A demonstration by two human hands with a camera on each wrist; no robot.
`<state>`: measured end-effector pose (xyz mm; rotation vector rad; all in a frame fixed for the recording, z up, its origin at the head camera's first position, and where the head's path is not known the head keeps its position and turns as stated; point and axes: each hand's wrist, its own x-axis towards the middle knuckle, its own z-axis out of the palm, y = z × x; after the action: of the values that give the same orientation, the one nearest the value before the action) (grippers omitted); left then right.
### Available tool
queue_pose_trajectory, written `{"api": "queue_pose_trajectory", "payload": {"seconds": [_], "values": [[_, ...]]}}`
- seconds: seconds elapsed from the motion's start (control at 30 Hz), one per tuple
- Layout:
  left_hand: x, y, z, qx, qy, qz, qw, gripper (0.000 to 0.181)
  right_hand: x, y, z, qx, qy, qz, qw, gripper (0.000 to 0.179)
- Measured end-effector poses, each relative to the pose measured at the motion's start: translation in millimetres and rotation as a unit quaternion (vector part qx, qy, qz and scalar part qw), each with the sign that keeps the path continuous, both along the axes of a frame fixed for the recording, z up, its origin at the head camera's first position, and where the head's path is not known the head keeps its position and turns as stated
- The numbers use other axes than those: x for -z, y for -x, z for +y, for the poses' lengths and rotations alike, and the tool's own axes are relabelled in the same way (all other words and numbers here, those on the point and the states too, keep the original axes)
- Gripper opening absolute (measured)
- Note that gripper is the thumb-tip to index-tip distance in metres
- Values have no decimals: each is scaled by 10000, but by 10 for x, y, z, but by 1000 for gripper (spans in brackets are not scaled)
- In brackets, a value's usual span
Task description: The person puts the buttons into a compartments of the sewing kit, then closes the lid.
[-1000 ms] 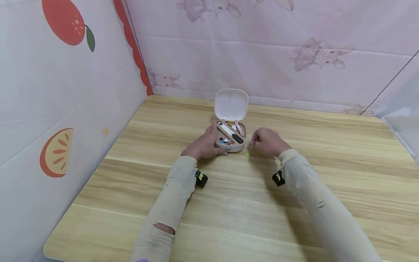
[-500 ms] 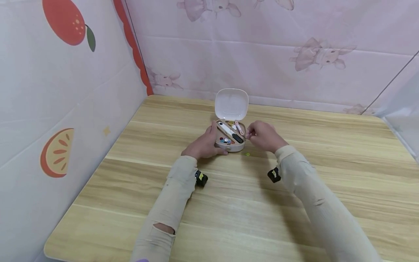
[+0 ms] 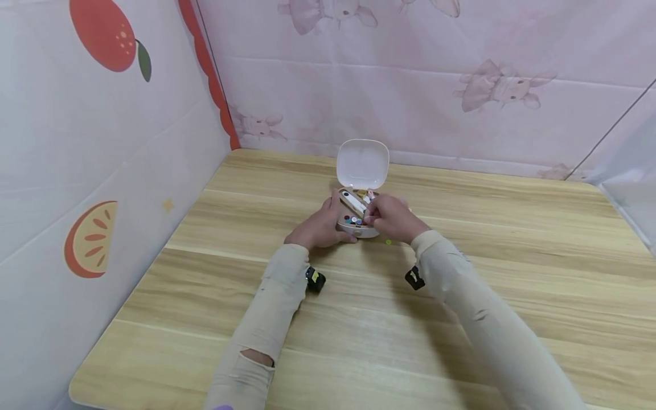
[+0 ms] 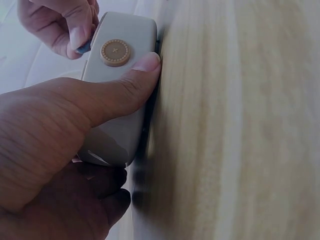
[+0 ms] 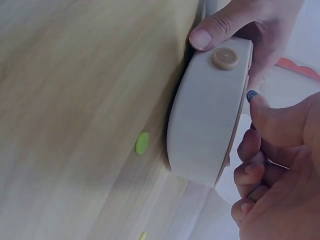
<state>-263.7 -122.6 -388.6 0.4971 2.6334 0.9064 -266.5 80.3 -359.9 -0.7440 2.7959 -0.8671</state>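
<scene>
A small white sewing box (image 3: pixel 359 232) stands on the table with its lid (image 3: pixel 363 164) raised. My left hand (image 3: pixel 322 226) grips its left side, the thumb lying across the front wall beside a brown button-shaped knob (image 4: pixel 115 52). Over the front right of the box, my right hand (image 3: pixel 393 217) pinches a dark blue button (image 5: pixel 251 95) between thumb and fingertips. Several small buttons (image 3: pixel 353 220) lie in the front compartment. A white tool (image 3: pixel 353 201) lies diagonally behind them, partly covered by my right hand. On the table, a lime-green button (image 5: pixel 142 143) rests close to the box.
A small yellow piece (image 5: pixel 143 235), cut off by the frame edge, lies farther along the table. The wooden tabletop (image 3: pixel 338 336) reaches a pink printed wall sheet (image 3: pixel 410 108) at the back and a white one (image 3: pixel 133 154) on the left.
My right hand has moved left from the table beside the box to over its front compartment. My left hand keeps its hold on the box.
</scene>
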Motion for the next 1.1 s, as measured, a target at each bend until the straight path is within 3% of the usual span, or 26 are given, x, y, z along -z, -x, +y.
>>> {"api": "queue_pose_trajectory", "payload": {"seconds": [0.5, 1.1], "values": [[-3, 17, 5, 50, 13, 54, 10000, 124, -17, 13, -60, 64, -322, 15, 9995, 11], [-4, 8, 2, 48, -13, 22, 10000, 123, 6, 4, -80, 115, -185, 141, 9997, 15]]}}
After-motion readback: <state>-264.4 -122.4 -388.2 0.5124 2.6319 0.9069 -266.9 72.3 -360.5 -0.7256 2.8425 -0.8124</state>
